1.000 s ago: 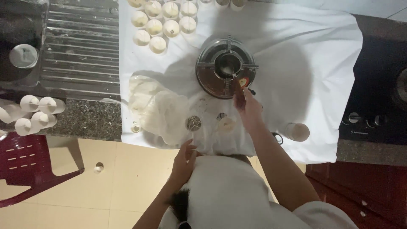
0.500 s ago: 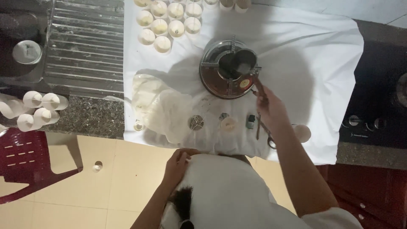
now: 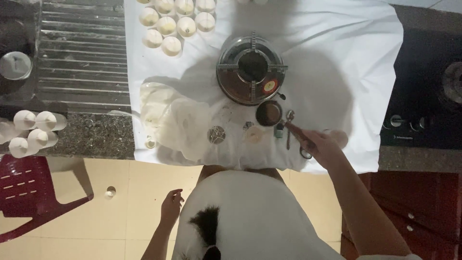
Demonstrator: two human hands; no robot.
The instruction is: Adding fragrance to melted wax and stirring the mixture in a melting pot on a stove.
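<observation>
Right hand (image 3: 321,147) clenched round the handle of a small pot (image 3: 268,113); pot sits on the white cloth (image 3: 337,58), just beside the round burner (image 3: 251,67), dark liquid inside; spoon (image 3: 289,126) lies near the handle; left hand (image 3: 172,205) hangs off the counter, fingers loose, grasping nothing; pale cups (image 3: 171,26) grouped at the cloth's far edge.
</observation>
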